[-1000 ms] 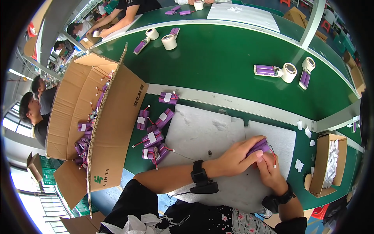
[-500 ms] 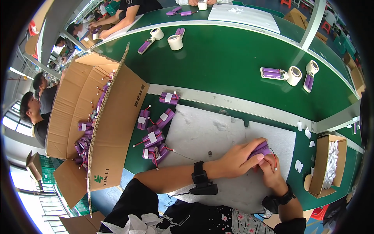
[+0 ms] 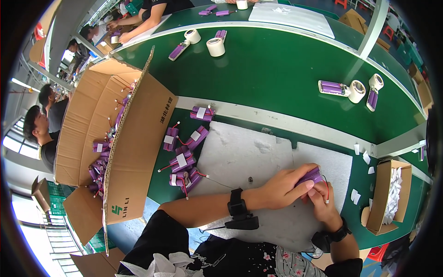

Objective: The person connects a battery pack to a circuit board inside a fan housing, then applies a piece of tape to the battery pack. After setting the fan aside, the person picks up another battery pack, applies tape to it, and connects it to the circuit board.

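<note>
A purple battery pack (image 3: 312,176) with a red and black lead and a small white plug is held over the right part of the white foam sheet (image 3: 240,152). My left hand (image 3: 282,188) wraps round it from the left, thumb along its near side. From below, the fingers of my right hand (image 3: 321,201) close on the pack's near right end; their tips are partly hidden. To the left of the foam lies a group of similar battery packs (image 3: 181,160), several with white labels and red leads.
A large open cardboard box (image 3: 138,152) at the left holds many battery packs (image 3: 99,166). At the right, a small cardboard box (image 3: 382,198) contains white paper slips (image 3: 392,196); loose slips (image 3: 355,196) lie beside it. White tape rolls (image 3: 215,47) stand beyond the metal rail (image 3: 277,123).
The view has shifted slightly, so the far things sit a little differently. Both hands keep hold of the battery pack in almost the same place.
</note>
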`<action>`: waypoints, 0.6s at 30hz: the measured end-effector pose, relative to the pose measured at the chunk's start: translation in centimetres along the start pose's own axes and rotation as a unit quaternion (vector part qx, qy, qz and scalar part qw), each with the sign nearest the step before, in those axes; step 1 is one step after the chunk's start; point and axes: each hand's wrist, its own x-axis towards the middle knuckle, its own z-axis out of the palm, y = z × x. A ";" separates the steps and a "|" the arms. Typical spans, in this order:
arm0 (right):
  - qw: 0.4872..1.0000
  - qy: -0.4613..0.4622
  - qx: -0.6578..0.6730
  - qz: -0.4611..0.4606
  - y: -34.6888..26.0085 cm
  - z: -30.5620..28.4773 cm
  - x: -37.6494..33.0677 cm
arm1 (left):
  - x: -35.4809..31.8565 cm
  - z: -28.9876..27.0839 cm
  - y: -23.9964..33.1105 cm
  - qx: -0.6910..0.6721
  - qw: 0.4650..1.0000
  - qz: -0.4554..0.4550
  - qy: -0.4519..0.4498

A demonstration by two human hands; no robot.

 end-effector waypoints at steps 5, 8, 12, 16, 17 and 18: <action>0.999 0.022 -0.025 0.033 -0.6 0.4 -0.1 | 0.0 0.1 -0.5 0.024 0.999 0.017 0.019; 0.999 0.026 -0.028 0.020 -0.8 0.6 0.1 | -0.1 -0.1 -0.3 0.018 1.000 0.008 0.018; 0.999 0.029 -0.025 0.011 -0.6 0.6 0.1 | 0.0 0.0 -0.2 -0.007 1.000 -0.019 0.014; 0.999 0.029 -0.022 0.012 -0.7 0.5 0.1 | 0.0 0.1 -0.4 -0.005 1.000 -0.012 0.029; 0.999 0.029 -0.022 0.014 -0.8 0.5 0.2 | 0.0 0.1 -0.4 0.000 0.999 -0.011 0.032; 0.999 0.030 -0.022 0.014 -0.8 0.5 0.2 | 0.0 0.1 -0.4 0.004 0.999 -0.011 0.036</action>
